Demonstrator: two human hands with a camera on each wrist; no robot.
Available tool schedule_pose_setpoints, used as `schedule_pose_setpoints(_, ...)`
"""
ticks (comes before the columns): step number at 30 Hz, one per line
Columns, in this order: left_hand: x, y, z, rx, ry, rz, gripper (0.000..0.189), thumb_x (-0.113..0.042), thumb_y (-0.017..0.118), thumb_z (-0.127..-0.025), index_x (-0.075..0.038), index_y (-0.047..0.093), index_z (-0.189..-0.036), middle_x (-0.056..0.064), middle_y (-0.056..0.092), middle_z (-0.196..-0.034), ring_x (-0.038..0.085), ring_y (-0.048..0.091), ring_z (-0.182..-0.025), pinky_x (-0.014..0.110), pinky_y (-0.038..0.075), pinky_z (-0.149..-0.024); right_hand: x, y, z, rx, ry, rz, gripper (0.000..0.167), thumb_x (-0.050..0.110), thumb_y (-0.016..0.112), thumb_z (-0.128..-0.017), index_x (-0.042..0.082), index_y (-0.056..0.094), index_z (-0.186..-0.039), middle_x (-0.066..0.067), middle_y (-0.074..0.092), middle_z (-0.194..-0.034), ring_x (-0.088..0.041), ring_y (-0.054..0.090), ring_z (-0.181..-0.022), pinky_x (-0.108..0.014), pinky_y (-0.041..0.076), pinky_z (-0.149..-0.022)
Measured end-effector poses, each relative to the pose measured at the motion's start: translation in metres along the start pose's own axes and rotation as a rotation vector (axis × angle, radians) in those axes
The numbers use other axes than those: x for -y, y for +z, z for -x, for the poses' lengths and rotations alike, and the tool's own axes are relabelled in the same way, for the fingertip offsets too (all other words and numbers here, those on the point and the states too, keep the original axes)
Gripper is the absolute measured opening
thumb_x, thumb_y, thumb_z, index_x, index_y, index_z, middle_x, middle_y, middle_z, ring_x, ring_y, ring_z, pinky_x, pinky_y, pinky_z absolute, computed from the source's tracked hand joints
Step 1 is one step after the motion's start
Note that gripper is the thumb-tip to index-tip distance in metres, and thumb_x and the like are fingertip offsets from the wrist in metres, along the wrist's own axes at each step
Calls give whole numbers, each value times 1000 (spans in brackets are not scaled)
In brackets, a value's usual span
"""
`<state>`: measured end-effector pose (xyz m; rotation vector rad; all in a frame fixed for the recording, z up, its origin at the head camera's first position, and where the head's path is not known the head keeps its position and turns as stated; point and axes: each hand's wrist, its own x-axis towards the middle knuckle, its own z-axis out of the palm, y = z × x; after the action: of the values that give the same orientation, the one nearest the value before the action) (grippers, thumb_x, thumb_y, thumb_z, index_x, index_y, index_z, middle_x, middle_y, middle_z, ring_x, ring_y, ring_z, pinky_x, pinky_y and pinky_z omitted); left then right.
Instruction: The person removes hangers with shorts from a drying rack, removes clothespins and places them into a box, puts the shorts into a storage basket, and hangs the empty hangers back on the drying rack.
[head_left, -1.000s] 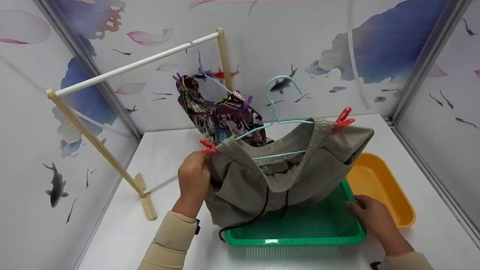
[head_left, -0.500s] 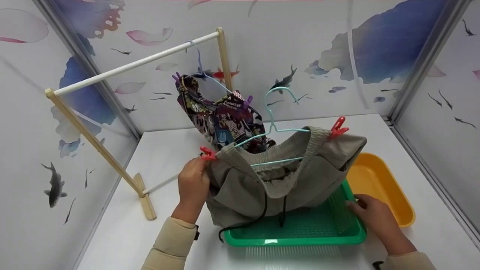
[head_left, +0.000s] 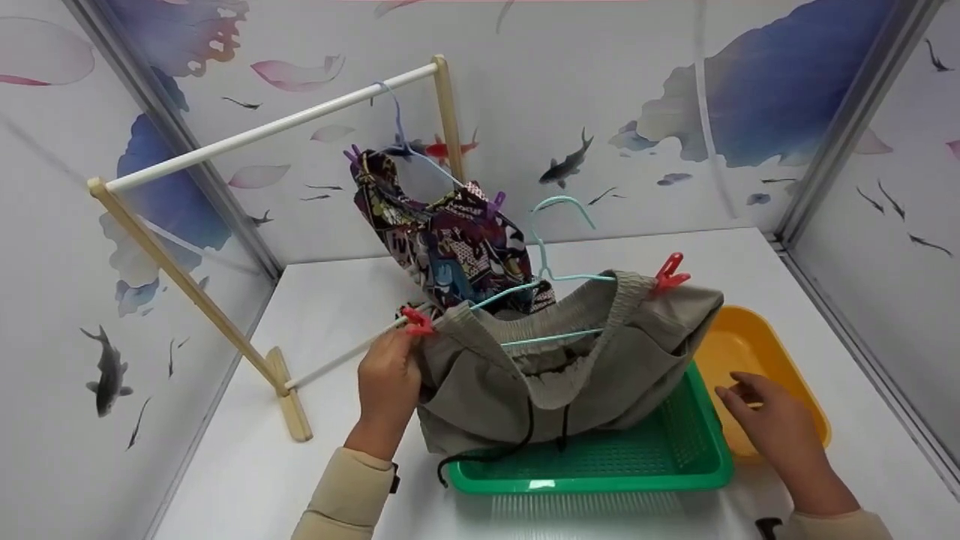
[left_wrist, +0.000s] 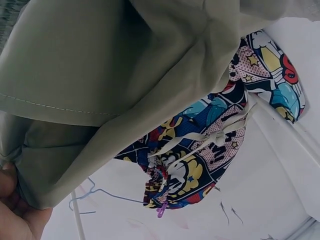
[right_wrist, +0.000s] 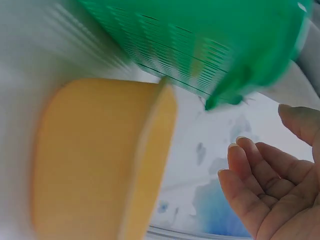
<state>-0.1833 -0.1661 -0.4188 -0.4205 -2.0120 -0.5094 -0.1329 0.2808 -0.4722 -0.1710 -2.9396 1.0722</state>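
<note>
Grey-green drawstring shorts (head_left: 480, 397) hang from a mint-green hanger (head_left: 559, 279), fixed at the waistband by a red clothespin (head_left: 670, 274) on the right and another on the left. My left hand (head_left: 388, 379) pinches the shorts' left edge just under the left clothespin; the left wrist view shows thumb and fingers on the cloth. The lower part of the shorts sits over a green basket (head_left: 592, 484). My right hand (head_left: 780, 427) is off the basket, above the yellow tray (head_left: 814, 420), fingers loosely bent with nothing in them, as the right wrist view confirms.
On the left stands a drying rack with a white rail (head_left: 270, 133) and wooden legs. Patterned shorts (head_left: 450, 255) hang from it on a lilac hanger (head_left: 401, 127) with purple clothespins. Printed walls enclose the white table (head_left: 330, 292).
The shorts and mint-green hanger have come down a little, with my left hand lowering slightly. My right hand has let go of the basket's right rim and moved right.
</note>
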Motion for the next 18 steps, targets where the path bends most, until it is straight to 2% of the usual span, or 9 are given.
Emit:
schedule_pose_setpoints(7,2,1,9,4,9,-3,13,14,68,-76,3,62,-79,13,60,-72,28,59,-65,40,52,-57,12,-13,8,-139,-58,-25,57,38,51,-100,-9,51,-131,-27,62,-114,-43,60,-103,-54,52,-81)
schedule_pose_setpoints(10,2,1,13,7,4,-8,12,13,68,-76,3,62,-78,13,60,-70,28,58,-63,40,52,-56,17,-19,10,-183,-95,-38,55,37,52,-99,-8,53,-130,-25,63,-112,-42,60,-102,-29,56,-77)
schedule_pose_setpoints(12,3,2,16,9,1,-10,12,13,68,-76,3,61,-76,13,59,-69,27,57,-61,40,51,-55,20,-21,11,-217,-128,-48,51,33,54,-99,-8,55,-128,-23,64,-111,-40,60,-102,-11,49,-74)
schedule_pose_setpoints(14,3,2,18,13,-1,-14,12,12,68,-76,3,61,-76,13,59,-69,27,57,-61,40,51,-54,24,-23,10,-239,-154,-57,47,30,56,-99,-8,56,-127,-22,64,-110,-39,61,-101,1,36,-70)
schedule_pose_setpoints(15,3,2,19,16,-3,-14,12,12,68,-77,3,61,-76,13,59,-69,27,57,-61,40,51,-54,25,-24,10,-248,-168,-62,46,28,57,-98,-8,56,-126,-22,64,-110,-38,61,-100,3,34,-71)
schedule_pose_setpoints(18,3,2,22,23,-12,-10,11,11,69,-77,3,62,-77,13,60,-70,28,58,-62,40,52,-55,30,-26,10,-282,-215,-69,42,25,60,-97,-7,58,-124,-21,64,-109,-11,60,-98,4,32,-75)
